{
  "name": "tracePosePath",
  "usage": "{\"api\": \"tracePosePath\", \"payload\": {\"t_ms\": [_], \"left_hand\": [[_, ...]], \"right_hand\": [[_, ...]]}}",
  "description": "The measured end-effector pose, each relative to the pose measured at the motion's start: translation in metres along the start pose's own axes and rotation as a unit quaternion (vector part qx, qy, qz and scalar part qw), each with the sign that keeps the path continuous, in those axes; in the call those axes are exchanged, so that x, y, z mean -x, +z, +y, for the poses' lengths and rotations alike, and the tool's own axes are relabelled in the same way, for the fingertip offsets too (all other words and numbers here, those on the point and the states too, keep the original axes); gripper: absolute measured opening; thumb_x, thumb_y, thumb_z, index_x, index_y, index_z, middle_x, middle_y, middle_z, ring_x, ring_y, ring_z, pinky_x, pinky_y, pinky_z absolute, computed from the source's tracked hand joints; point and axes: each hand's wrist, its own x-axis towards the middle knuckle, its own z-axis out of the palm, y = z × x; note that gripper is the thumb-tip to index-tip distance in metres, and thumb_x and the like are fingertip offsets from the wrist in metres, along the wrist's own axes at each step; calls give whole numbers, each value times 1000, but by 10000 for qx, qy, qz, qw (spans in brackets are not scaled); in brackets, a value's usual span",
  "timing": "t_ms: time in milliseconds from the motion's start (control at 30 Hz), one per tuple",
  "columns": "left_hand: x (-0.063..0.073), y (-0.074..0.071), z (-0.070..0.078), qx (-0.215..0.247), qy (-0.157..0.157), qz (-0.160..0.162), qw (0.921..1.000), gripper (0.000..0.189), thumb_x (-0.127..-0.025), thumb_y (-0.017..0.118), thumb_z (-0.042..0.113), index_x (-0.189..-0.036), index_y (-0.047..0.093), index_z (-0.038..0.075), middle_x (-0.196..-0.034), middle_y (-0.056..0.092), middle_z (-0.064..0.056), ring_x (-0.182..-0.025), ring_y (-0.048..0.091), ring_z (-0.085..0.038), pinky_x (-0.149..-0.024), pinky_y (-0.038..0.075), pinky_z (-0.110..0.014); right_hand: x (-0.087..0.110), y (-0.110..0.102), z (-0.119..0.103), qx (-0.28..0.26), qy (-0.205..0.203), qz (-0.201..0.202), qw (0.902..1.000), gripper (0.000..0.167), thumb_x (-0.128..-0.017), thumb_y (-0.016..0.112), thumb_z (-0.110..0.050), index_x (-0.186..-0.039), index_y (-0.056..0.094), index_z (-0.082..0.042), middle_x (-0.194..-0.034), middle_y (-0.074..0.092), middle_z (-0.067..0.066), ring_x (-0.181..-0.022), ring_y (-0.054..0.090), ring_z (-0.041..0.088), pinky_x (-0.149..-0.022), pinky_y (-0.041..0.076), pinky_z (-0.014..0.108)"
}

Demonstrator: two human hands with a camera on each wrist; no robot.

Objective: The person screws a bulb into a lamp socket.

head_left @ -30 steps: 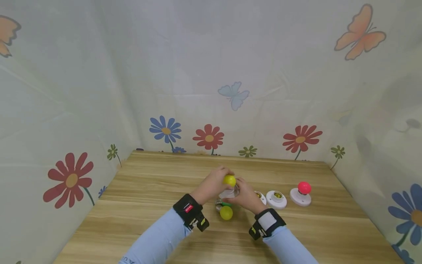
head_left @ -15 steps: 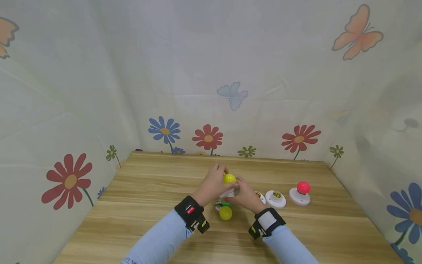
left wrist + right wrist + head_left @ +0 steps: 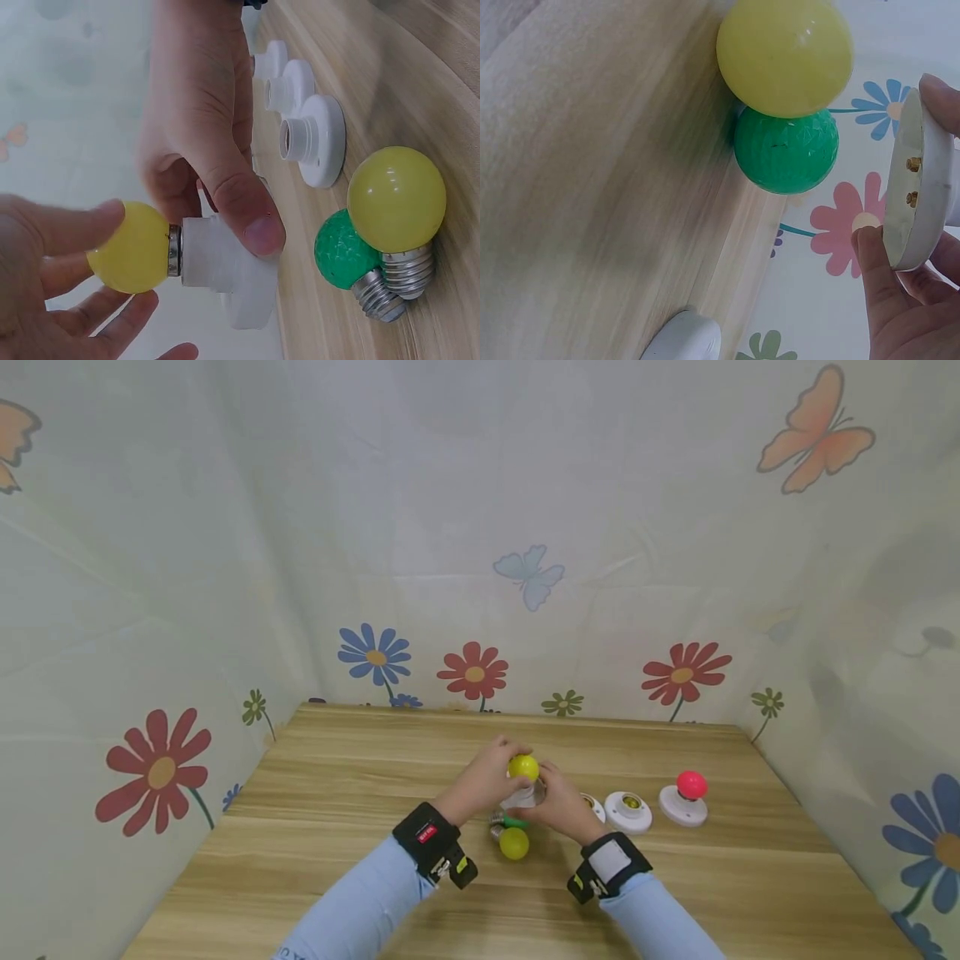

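My left hand (image 3: 482, 782) pinches a round yellow light bulb (image 3: 133, 251) between thumb and fingers. The bulb's metal screw base sits in the mouth of a white lamp holder (image 3: 206, 255), with a narrow band of metal showing. My right hand (image 3: 562, 806) grips that holder by its round base, thumb on one side and fingers on the other. In the right wrist view, brass screws (image 3: 913, 164) show on the holder's underside. Both hands are raised above the table. Below them lie a second yellow bulb (image 3: 513, 843) and a green bulb (image 3: 346, 251), side by side.
To the right, white lamp holders stand in a row on the wooden table (image 3: 360, 760): one partly hidden holder (image 3: 596, 807) by my right hand, another holder (image 3: 628, 812) with an open socket, and one holder (image 3: 682, 807) bearing a red bulb (image 3: 692, 785). Flower-printed curtain surrounds the table.
Half a second ago my left fingers were lifted straighter beside the yellow bulb; now they bend over it again. My right hand with the lamp holder stays almost in place.
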Motion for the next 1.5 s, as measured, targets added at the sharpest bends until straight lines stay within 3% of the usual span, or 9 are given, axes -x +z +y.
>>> {"api": "tracePosePath", "payload": {"t_ms": [100,167,300,367,533,833,1133,1367,1500], "left_hand": [[1,-1,1,151,-22,107,9998,60,-88,72,29,-139,47,9,-131,45,-13,-110,54,-24,-95,51,-34],[2,0,2,12,6,343,9994,65,-86,72,37,-139,46,9,-128,42,-12,-107,52,-23,-93,51,-34],[3,3,3,-868,137,872,9923,66,-82,72,51,-125,53,6,-112,45,-8,-93,50,-18,-80,49,-27],[4,5,3,-1276,137,976,9869,62,-80,71,56,-116,55,7,-105,47,-6,-86,48,-16,-73,46,-25],[5,6,3,-1314,49,831,9878,55,-81,70,54,-108,54,9,-100,50,-4,-85,48,-15,-73,48,-22],[4,4,4,-624,-24,498,9968,45,-83,76,30,-116,56,6,-113,54,-8,-97,54,-17,-88,53,-25],[4,1,8,-519,-25,178,9985,42,-84,75,19,-120,58,6,-117,54,-8,-103,55,-19,-93,52,-27],[5,1,10,-426,-209,271,9985,56,-87,72,34,-131,52,5,-125,52,-12,-105,56,-21,-91,53,-30],[6,2,10,-675,-173,443,9966,59,-85,71,43,-125,53,4,-117,54,-11,-96,55,-18,-85,55,-27]], "right_hand": [[0,0,-1,40,0,33,10000,58,-70,87,-30,-121,64,-15,-121,57,4,-116,56,26,-103,44,52],[0,0,-2,76,-15,57,10000,55,-70,88,-30,-118,66,-15,-121,57,5,-115,56,27,-101,44,53],[1,-1,-3,77,-97,66,9999,54,-69,88,-28,-117,67,-16,-120,58,6,-111,57,26,-100,46,51],[1,-1,-3,64,-177,58,9998,54,-70,87,-27,-118,66,-15,-119,58,6,-108,57,24,-99,47,50],[1,-1,-2,51,-228,3,9997,56,-72,86,-28,-121,64,-14,-118,58,5,-105,56,21,-97,48,48],[0,1,-3,24,-39,-13,10000,62,-70,87,-30,-125,62,-13,-119,58,5,-111,56,25,-100,46,50],[0,3,-1,138,-251,101,9995,65,-68,89,-30,-123,62,-10,-118,60,6,-112,57,25,-102,45,48],[1,1,-1,23,-134,44,9999,62,-70,87,-29,-124,60,-12,-119,58,5,-109,57,23,-98,48,49],[1,1,-2,38,-230,-6,9997,61,-70,87,-27,-124,62,-14,-119,58,4,-107,57,22,-97,49,47]]}}
